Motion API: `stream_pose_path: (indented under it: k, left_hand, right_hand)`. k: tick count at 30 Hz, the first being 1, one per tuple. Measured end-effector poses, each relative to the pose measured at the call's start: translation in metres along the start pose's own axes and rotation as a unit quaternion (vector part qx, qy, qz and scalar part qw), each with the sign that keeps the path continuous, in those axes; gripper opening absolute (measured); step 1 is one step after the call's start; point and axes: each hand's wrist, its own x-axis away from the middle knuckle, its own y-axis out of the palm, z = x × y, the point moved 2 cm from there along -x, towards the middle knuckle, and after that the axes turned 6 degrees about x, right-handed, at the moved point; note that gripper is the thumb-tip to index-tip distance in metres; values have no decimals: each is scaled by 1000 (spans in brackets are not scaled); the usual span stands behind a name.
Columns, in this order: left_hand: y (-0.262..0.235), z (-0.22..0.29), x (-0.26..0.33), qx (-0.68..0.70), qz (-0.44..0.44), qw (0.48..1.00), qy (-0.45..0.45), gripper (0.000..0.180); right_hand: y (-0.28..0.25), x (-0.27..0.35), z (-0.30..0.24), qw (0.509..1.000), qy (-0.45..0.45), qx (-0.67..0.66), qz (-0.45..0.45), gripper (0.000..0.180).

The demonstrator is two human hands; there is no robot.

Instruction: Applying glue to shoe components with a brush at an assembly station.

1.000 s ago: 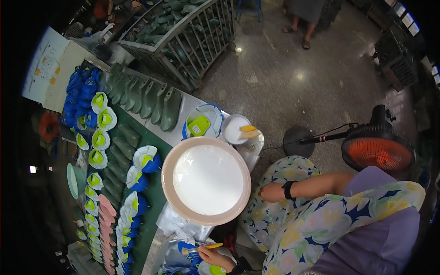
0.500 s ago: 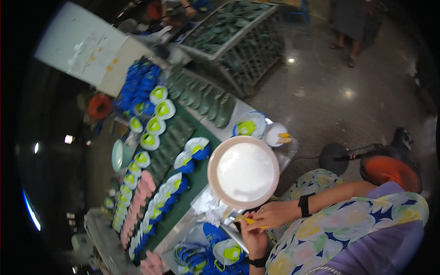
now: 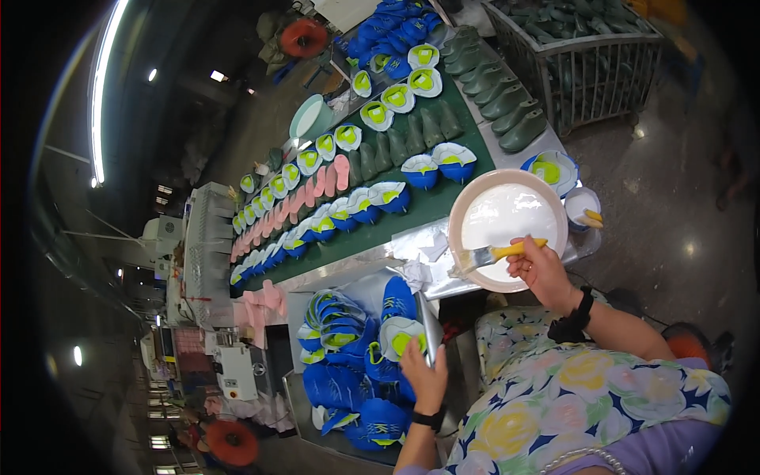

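My right hand (image 3: 544, 275) grips a paintbrush (image 3: 507, 252) by its yellow handle. The bristles hang over the near left rim of a pale pink basin (image 3: 560, 207) filled with white liquid. Lower down, my left hand (image 3: 426, 378) has its fingers spread at a blue shoe upper with a white and lime lining (image 3: 401, 339). Whether the fingertips touch it, I cannot tell. That upper lies among several blue shoe uppers (image 3: 340, 385) heaped in a metal bin beside the table.
Rows of shoe uppers (image 3: 340, 212), pink insoles (image 3: 320, 184) and dark green shoe lasts (image 3: 396, 144) cover the green tabletop (image 3: 431, 207). A white pot with a yellow-handled brush (image 3: 583, 207) stands right of the basin. Behind is a metal cage cart (image 3: 606, 83) of lasts.
My hands were close together around the yellow brush handle. Now my right hand holds the brush up at the basin, and my left has moved away to the bin. The view has turned.
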Motion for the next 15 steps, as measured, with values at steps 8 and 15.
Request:
stream_pose_path:
  k: [8, 15]
  left_hand:
    - [13, -71, 53, -98, -44, 985, -133, 75]
    - [16, -71, 58, -94, -43, 981, -165, 57]
  right_hand:
    - [-25, -13, -20, 897, 186, -399, -35, 27]
    - [-25, 1, -27, 868, 199, -451, -60, 27]
